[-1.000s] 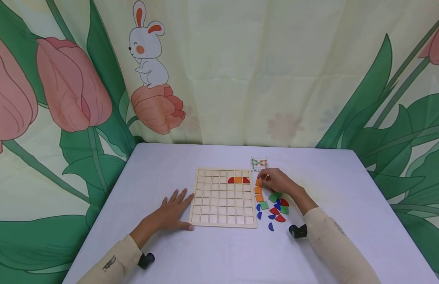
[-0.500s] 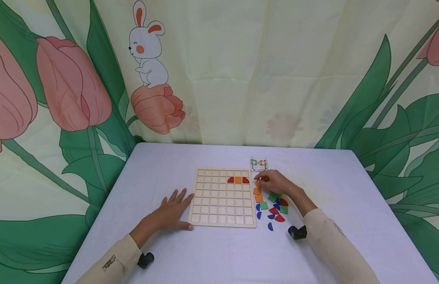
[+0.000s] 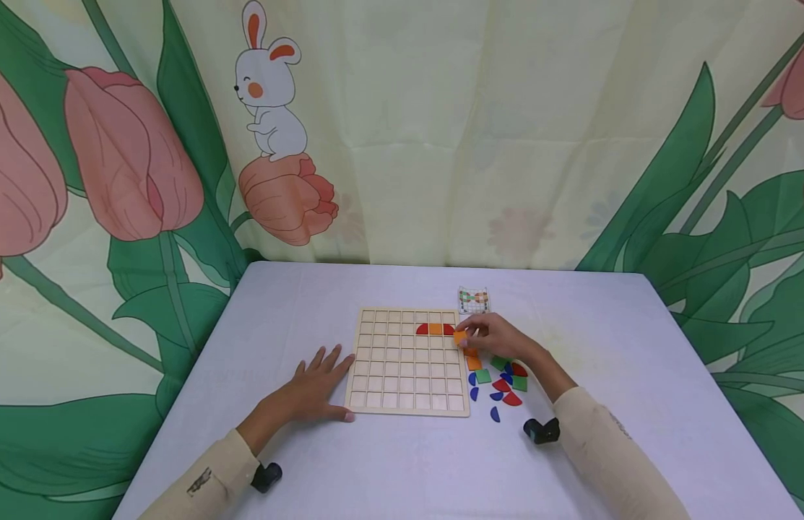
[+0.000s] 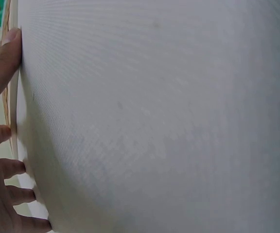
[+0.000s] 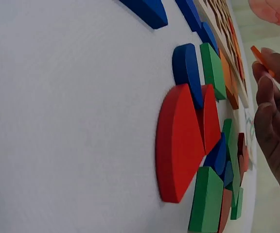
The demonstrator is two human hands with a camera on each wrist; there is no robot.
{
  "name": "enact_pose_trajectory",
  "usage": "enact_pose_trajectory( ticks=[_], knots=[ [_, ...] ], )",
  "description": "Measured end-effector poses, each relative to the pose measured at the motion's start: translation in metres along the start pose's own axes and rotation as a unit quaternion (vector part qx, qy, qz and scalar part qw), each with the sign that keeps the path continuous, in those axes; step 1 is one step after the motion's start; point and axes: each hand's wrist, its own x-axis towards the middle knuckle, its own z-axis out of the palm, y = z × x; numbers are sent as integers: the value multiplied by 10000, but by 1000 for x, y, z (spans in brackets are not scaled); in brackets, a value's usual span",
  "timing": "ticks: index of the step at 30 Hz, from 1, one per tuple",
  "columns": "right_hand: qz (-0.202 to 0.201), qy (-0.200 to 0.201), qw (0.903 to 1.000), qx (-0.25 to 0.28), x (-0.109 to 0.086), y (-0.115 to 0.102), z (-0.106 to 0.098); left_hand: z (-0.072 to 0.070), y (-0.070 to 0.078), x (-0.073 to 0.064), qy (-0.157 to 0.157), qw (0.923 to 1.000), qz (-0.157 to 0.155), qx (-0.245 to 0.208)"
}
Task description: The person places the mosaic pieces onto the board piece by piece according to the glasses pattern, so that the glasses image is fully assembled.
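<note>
My right hand (image 3: 495, 335) pinches an orange square tile (image 3: 461, 338) between thumb and fingers, over the right edge of the gridded wooden board (image 3: 402, 375). In the right wrist view the same orange tile (image 5: 262, 60) shows edge-on, raised above the other pieces. On the board's second row from the top, an orange square (image 3: 435, 329) sits between two red quarter-round pieces (image 3: 422, 330). My left hand (image 3: 317, 390) lies with fingers spread at the board's left edge. In the left wrist view its thumb (image 4: 6, 63) touches the board's side.
Right of the board lie loose pieces: orange squares (image 3: 474, 363), green squares (image 3: 482, 376), red quarter-rounds (image 3: 513, 399) and several blue half-rounds (image 3: 495, 414). A small printed pattern card (image 3: 474, 300) lies beyond the board's far right corner. A printed curtain (image 3: 415, 144) hangs behind the table.
My right hand has picked up the farthest orange square from the row beside the board and moved it left over the board's edge. My left hand has stayed in place.
</note>
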Motion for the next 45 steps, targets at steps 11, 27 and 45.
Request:
enact_pose_trajectory(
  ticks=[11, 27, 45],
  knots=[
    [18, -85, 10000, -40, 8, -12, 12, 1, -2, -1, 2, 10000, -42, 6],
    [143, 146, 9998, 7, 13, -23, 21, 0, 1, -1, 18, 10000, -16, 83],
    [31, -50, 10000, -57, 24, -31, 39, -3, 6, 0, 1, 9997, -96, 222]
  ],
)
